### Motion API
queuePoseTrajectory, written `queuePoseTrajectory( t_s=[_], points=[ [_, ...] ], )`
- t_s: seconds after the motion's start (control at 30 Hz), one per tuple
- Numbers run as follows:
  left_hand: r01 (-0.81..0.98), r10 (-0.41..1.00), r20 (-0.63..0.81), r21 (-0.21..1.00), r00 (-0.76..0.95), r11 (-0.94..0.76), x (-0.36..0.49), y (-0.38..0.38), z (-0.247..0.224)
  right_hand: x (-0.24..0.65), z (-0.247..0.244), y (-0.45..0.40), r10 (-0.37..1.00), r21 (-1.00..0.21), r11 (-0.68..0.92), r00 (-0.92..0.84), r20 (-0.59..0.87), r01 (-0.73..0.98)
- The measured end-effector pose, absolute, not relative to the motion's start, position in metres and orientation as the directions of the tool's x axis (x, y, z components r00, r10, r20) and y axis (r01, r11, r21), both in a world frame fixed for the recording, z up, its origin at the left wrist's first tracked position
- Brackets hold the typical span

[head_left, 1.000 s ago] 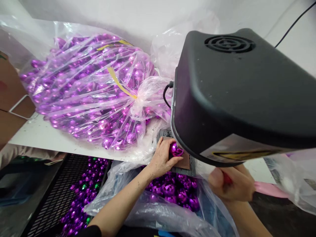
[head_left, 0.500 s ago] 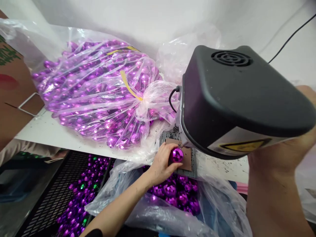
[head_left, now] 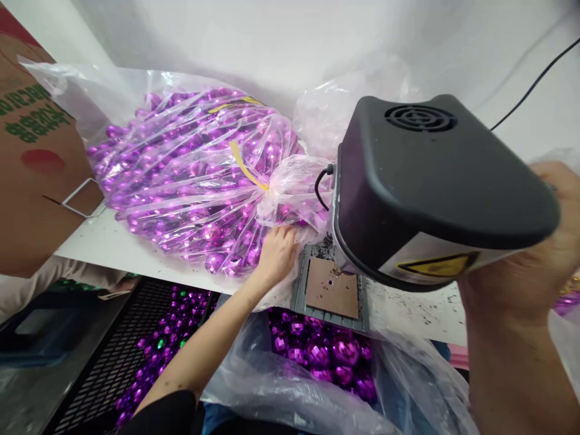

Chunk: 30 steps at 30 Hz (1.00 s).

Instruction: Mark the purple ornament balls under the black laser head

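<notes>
My left hand point(head_left: 278, 254) is at the right end of a clear plastic bag point(head_left: 181, 199) of shiny purple faceted balls, just below its gathered neck. Its fingers curl down against the plastic; anything in their grip is hidden. My right hand point(head_left: 512, 296) is wrapped round the far right side of a black-housed machine point(head_left: 444, 175), which has a round vent on top and a yellow warning label. Below the machine's front lies a brown square pad point(head_left: 333, 288) with a small hole, set on a grey plate point(head_left: 299, 290). Black specks dot the pad.
Larger purple balls point(head_left: 319, 353) fill a plastic-lined container below the table edge. A black mesh crate point(head_left: 90, 362) with small purple and green balls stands left of it. A cardboard box point(head_left: 40, 169) and another person's sleeve point(head_left: 67, 275) are at left. A cable point(head_left: 528, 90) hangs at upper right.
My left hand has left the pad and moved up and left to the bag. The purple ball it held on the pad is no longer seen there. The right hand stays on the machine.
</notes>
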<state>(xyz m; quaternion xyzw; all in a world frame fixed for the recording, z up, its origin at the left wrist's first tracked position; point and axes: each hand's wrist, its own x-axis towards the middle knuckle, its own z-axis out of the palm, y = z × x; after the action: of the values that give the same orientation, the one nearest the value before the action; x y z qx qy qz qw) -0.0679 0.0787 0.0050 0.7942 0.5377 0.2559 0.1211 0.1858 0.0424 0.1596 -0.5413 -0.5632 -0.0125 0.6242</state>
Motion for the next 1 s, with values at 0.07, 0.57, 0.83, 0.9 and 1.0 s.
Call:
queuePoseTrajectory(
  t_s=[0.07,0.57,0.83,0.9,1.0],
  points=[
    [0.879,0.934,0.283,0.358,0.219,-0.315,-0.073,0.11,-0.005,0.185,0.161,0.043,0.586,-0.673,0.439,0.378,0.717,0.596],
    [-0.103,0.915,-0.058,0.989,0.4,0.107,-0.071,0.039,0.014,0.18,0.166,0.042,0.57,-0.694,0.473,0.412,0.711,0.544],
    [-0.221,0.88,-0.189,0.925,0.435,0.308,-0.06,0.029,0.002,0.183,0.165,0.042,0.596,-0.702,0.483,0.39,0.702,0.524],
    [-0.214,0.882,-0.173,0.933,0.438,0.289,-0.061,0.028,0.0,0.182,0.165,0.042,0.585,-0.701,0.49,0.401,0.705,0.518],
    [-0.211,0.883,-0.143,0.943,0.447,0.259,-0.061,0.025,-0.002,0.181,0.165,0.043,0.578,-0.702,0.5,0.408,0.707,0.508]
  ],
)
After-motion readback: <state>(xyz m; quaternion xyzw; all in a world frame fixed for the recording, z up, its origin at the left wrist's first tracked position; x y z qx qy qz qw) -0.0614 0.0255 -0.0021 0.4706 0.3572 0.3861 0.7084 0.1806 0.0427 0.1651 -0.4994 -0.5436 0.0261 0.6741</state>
